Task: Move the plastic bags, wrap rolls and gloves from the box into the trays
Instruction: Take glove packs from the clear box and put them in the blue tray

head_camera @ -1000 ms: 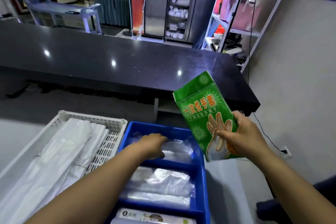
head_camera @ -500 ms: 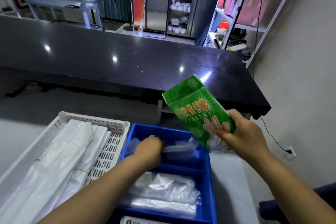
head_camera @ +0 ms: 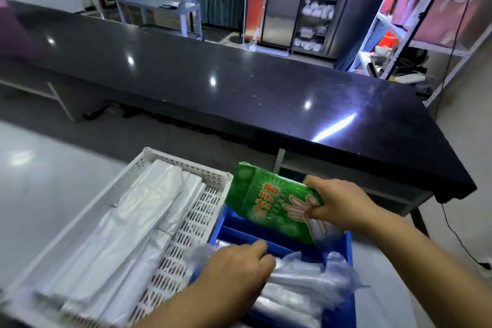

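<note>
Now | right hand grips glove pack | left hand clutches clear bags

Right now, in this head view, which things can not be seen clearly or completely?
- Far section of the blue tray: covered by the green glove pack held in the right hand.
- What the left hand grips: its fingers hide it among clear bags.
- Near ends of the blue tray and the white basket: cut by the bottom edge.
- Small print on the pack: blurred.
</note>
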`<state>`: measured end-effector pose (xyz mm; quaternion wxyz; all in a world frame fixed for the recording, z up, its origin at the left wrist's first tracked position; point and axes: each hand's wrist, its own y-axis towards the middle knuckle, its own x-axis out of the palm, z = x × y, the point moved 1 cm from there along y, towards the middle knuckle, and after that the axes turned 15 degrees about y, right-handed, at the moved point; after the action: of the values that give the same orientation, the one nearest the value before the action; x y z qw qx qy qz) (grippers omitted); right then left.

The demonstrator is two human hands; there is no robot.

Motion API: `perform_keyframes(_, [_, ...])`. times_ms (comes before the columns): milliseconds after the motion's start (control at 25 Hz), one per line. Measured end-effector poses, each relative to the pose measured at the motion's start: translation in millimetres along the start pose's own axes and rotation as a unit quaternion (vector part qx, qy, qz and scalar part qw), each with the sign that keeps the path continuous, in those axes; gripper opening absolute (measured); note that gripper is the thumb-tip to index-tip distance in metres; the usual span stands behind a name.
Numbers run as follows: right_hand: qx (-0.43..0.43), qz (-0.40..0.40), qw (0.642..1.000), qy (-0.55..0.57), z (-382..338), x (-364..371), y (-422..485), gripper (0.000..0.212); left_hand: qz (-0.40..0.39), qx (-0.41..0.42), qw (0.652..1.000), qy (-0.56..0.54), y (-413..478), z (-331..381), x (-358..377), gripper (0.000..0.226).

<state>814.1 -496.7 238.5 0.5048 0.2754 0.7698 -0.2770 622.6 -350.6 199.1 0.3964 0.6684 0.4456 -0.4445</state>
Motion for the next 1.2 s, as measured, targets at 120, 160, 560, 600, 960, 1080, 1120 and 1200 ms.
perform_keyframes(120, [0.004,-0.059,0.998,-0.004,1,12,18,0.038,0.019,-0.022,1.0,-0.001,-8,6,-6,0.021])
perform_keyframes(160, [-0.001,-0.072,0.997,-0.014,3,15,22,0.039,0.028,-0.026,0.999,-0.003,-10,7,-6,0.021])
perform_keyframes(560, [-0.098,0.1,0.986,-0.094,16,46,27,0.065,-0.006,-0.035,0.999,0.01,-21,13,-1,0.024])
perform_keyframes(600, [-0.106,0.114,0.983,-0.098,15,49,27,0.057,-0.01,-0.035,0.999,0.005,-22,13,0,0.025])
perform_keyframes(960, [-0.097,0.105,0.947,0.287,-1,19,-16,0.023,-0.038,-0.075,0.994,-0.071,3,-2,3,0.023])
perform_keyframes(1080, [-0.112,-0.004,0.932,0.344,-12,5,-49,0.028,-0.023,-0.11,0.991,-0.072,40,-16,4,0.017])
perform_keyframes(1120, [-0.113,0.009,0.958,0.265,-13,7,-55,0.045,-0.001,-0.111,0.992,-0.061,53,-18,3,0.017])
perform_keyframes(1200, [-0.151,0.145,0.977,0.049,-13,17,-59,0.046,0.044,-0.098,0.993,-0.048,74,-19,-3,0.016])
